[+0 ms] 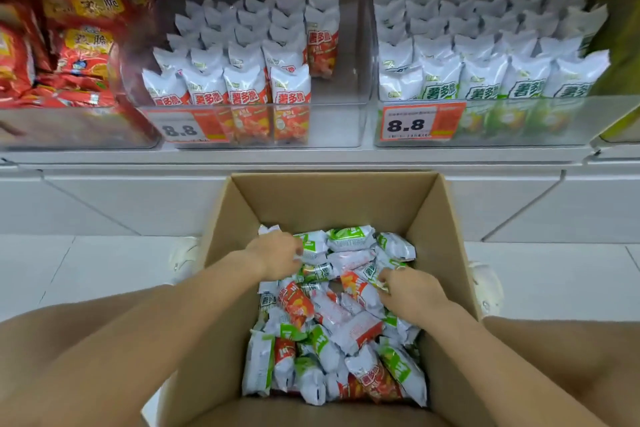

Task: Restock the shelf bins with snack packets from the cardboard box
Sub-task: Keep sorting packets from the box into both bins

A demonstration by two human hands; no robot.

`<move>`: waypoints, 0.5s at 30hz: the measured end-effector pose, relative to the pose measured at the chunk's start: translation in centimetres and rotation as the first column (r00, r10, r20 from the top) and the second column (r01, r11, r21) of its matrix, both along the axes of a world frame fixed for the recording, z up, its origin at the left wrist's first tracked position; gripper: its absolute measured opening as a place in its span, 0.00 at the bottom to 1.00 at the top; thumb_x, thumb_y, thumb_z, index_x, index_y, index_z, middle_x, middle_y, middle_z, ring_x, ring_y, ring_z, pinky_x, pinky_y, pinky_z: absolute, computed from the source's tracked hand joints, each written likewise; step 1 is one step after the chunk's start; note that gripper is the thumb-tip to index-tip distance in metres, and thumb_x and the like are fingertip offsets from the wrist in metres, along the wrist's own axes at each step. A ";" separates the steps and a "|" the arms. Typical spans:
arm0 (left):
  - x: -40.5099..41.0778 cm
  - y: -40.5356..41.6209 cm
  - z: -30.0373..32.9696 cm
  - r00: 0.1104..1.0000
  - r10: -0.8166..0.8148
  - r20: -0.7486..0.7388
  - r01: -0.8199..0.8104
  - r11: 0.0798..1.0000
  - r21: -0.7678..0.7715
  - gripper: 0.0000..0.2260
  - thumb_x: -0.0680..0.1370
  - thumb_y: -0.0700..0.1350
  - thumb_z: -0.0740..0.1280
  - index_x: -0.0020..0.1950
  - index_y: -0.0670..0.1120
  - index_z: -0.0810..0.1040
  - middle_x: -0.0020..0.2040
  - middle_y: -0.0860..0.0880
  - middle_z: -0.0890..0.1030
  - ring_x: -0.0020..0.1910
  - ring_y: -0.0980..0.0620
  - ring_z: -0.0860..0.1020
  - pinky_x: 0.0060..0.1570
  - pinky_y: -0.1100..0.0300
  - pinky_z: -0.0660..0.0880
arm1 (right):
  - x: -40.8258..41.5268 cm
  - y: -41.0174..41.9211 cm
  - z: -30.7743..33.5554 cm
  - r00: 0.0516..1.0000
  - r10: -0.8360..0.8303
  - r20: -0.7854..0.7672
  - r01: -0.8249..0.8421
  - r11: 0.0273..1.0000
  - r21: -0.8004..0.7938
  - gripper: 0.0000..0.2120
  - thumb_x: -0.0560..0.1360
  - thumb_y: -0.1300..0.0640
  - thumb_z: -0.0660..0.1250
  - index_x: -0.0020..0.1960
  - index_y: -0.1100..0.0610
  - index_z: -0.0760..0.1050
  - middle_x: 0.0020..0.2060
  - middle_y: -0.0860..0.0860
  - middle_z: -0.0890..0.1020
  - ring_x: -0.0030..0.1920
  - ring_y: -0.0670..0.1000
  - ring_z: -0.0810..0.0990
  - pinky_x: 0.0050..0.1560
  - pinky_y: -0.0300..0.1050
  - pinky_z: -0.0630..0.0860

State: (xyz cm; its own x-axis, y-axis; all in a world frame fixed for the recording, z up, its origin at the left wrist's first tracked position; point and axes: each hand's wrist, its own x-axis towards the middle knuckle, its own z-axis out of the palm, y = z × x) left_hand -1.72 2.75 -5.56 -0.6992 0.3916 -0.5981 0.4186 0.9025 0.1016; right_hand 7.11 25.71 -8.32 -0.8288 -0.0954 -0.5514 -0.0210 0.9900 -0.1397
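While both hands reach into the cardboard box (332,204), the left hand (277,251) curls its grip on a green-and-white packet (313,246) and the right hand (408,289) pinches another packet (372,274) in the mixed red and green heap. Above, the red-packet bin (332,121) is part full; the green-packet bin (519,121) looks full.

Bright, even light from overhead, shadows faint. The view bows at the edges; the red bags (69,45) far left smear with blur. Glare whitens the bin fronts (519,121).
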 end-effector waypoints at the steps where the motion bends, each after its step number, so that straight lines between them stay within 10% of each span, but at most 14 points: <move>1: 0.4 -0.5 -1.2 0.999 0.018 0.049 -0.016 0.999 -0.040 0.16 0.80 0.48 0.59 0.67 0.46 0.72 0.63 0.44 0.75 0.62 0.44 0.73 0.56 0.55 0.71 | 0.1 0.0 -0.9 0.999 -0.008 0.050 0.007 1.000 0.014 0.16 0.79 0.51 0.57 0.64 0.55 0.70 0.59 0.55 0.78 0.59 0.56 0.76 0.51 0.46 0.73; 8: 2.6 -1.3 -9.3 0.970 0.078 0.231 -0.047 0.989 -0.138 0.23 0.79 0.43 0.60 0.74 0.47 0.62 0.73 0.43 0.65 0.70 0.43 0.66 0.66 0.49 0.68 | 1.1 -1.9 -5.7 0.960 0.218 0.174 -0.222 0.975 0.001 0.25 0.75 0.65 0.61 0.72 0.57 0.63 0.64 0.57 0.72 0.63 0.57 0.72 0.56 0.48 0.73; 15: 2.2 -0.2 -12.8 0.939 -0.252 0.234 0.305 0.923 -0.234 0.35 0.78 0.38 0.63 0.79 0.46 0.47 0.79 0.45 0.44 0.78 0.45 0.46 0.74 0.48 0.53 | 1.2 -3.7 -10.5 0.844 0.437 0.311 -0.442 0.895 -0.060 0.37 0.75 0.69 0.60 0.78 0.57 0.45 0.78 0.54 0.49 0.77 0.55 0.46 0.74 0.55 0.55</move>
